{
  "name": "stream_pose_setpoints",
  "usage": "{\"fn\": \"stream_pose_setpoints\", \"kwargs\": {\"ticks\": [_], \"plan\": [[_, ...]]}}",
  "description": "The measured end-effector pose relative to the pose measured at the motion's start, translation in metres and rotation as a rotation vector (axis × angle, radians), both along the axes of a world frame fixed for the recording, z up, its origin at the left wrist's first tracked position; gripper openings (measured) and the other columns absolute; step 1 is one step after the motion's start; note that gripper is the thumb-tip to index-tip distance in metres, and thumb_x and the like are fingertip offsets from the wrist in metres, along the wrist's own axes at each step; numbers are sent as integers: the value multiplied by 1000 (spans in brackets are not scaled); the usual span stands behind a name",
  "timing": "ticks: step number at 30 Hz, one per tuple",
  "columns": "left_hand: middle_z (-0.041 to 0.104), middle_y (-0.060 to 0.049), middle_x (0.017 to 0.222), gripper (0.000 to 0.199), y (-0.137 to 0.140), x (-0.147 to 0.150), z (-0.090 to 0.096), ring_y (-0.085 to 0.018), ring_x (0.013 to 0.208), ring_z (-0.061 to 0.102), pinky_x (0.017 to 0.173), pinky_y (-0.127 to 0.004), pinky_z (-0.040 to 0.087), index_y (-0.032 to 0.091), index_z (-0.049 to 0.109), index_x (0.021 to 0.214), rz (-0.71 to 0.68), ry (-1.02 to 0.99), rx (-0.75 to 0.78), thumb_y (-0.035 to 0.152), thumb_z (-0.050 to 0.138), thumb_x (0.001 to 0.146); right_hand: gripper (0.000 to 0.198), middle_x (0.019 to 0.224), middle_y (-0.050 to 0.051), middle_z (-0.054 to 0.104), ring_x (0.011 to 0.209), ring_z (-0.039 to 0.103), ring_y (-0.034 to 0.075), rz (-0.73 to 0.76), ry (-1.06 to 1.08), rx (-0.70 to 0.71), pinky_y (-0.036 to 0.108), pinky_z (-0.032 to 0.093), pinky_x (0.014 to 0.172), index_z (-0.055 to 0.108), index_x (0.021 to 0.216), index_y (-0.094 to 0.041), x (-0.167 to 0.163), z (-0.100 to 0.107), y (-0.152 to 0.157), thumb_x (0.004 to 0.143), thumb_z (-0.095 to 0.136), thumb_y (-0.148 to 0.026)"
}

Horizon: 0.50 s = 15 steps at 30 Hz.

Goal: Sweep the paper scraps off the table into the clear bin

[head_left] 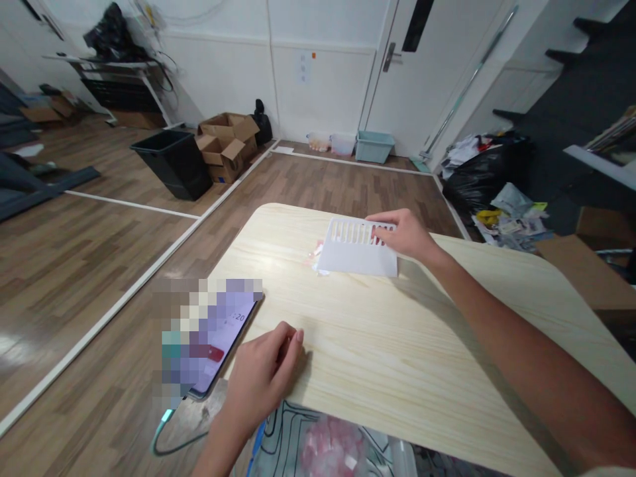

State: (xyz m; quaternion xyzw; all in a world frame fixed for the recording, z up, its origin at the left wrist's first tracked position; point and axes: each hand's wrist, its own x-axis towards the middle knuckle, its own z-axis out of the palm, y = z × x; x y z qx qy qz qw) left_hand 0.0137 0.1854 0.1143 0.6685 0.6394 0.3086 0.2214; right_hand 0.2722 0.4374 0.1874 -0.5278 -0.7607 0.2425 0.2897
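My right hand (407, 233) reaches across the pale wooden table (348, 324) and grips a white slotted panel (356, 257) by its upper right corner. A row of long slots runs along the panel's top, with a plain lower part facing me. Small pink and white pieces (318, 255) lie at its left edge, partly hidden by it. Nearer to me, my left hand (263, 371) rests at the table's front left edge with its fingers curled in and nothing visible in them.
A phone (226, 344) with a teal cable (159, 434) is left of my left hand. Below the table's front edge sits a clear bag of pink pieces (334, 445). Beyond stand a black bin (173, 162), cardboard boxes (226, 146) and a light blue tub (373, 147).
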Motion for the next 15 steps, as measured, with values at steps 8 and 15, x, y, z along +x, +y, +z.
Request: {"fn": "stream_pose_setpoints", "kwargs": {"ticks": [8, 15], "plan": [[61, 6, 59, 38, 0, -4, -2, -11, 51, 58, 56, -24, 38, 23, 61, 82, -25, -8, -3, 47, 48, 108, 36, 91, 8, 86, 73, 78, 21, 32, -76, -77, 29, 63, 66, 89, 99, -19, 72, 11, -36, 70, 68, -14], [64, 5, 60, 37, -1, -1, 2, -13, 53, 60, 58, -25, 39, 24, 63, 84, -5, -1, 1, 50, 49, 107, 26, 96, 9, 86, 83, 80, 26, -190, -63, 32, 34, 66, 70, 88, 89, -21, 127, 2, -86, 72, 68, -21]]}}
